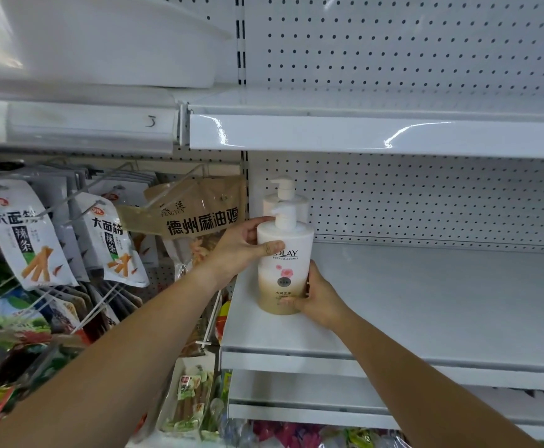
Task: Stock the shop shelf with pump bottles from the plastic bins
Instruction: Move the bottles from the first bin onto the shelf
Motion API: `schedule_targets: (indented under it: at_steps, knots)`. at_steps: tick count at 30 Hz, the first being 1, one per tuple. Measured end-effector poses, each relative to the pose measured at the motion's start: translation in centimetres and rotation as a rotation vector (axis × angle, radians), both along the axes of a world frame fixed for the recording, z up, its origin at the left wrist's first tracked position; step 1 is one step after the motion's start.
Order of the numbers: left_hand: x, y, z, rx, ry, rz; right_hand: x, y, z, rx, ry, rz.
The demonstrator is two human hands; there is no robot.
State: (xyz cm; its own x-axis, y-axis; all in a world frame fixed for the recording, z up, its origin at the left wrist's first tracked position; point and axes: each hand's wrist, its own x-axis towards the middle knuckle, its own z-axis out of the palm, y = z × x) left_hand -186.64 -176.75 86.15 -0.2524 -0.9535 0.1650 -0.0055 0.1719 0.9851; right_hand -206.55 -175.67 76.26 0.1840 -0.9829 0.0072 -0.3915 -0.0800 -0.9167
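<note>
**Both hands on a pump bottle at the left end of the shelf**

A white-and-cream pump bottle [283,270] with a pink flower print and an OLAY label stands upright at the far left of the white shelf [426,302], its base on or just above the shelf surface; which of the two cannot be told. The left hand [241,250] is wrapped around the bottle's upper body, thumb lying across the front label and fingers curled behind the shoulder near the pump. The right hand [317,299] clasps the lower right side, fingers curved under and around the cream-coloured base. Both hands are closed on this one bottle.

Directly behind it stands a second pump bottle [283,197], white, upright against the perforated back panel [426,202], mostly hidden by the front bottle so that only its pump head and shoulders show. The remainder of the shelf to the right is bare white surface.

Above runs another white shelf [377,134]. To the left, hooks carry hanging snack packets [34,240] printed with Chinese lettering, and a tan packet [196,211] hangs just beside the left hand. More bright packets [189,402] lie lower down, under the forearms
</note>
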Motion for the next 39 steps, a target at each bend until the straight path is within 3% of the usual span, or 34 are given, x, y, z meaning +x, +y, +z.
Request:
schedule_targets:
  at_steps: [6, 10, 15, 17, 22, 29, 34, 39]
  knots:
    - [0.4, 0.4, 0.4, 0.016, -0.161, 0.006, -0.1, 0.4, 0.9, 0.032, 0.071, 0.004]
    - [1.6, 1.4, -0.5, -0.056, -0.477, 0.008, -1.1, 1.4, 2.9, 0.001, 0.316, 0.047]
    - [2.1, 3.7, -1.0, -0.116, -1.064, 0.088, -2.9, 2.6, 6.9, -0.118, 0.699, 0.038]
    - [2.3, 4.7, -1.1, -0.167, -1.181, 0.098, -3.4, 3.4, 8.3, -0.16, 0.824, 0.021]
    - [3.3, 8.0, -2.3, -0.216, -1.287, 0.122, -3.6, 6.9, 9.2, -0.26, 0.958, 0.026]
    - [6.0, 14.2, -5.1, -0.126, -1.39, 0.216, -2.1, 8.9, 9.2, -0.51, 1.101, 0.252]
    - [6.0, 19.8, -6.2, 0.052, -1.378, 0.353, -0.3, 8.6, 9.3, -0.611, 1.032, 0.418]
    - [4.6, 27.0, -9.4, 0.237, -1.373, 0.585, 2.4, 11.4, 5.8, -0.687, 0.935, 0.735]
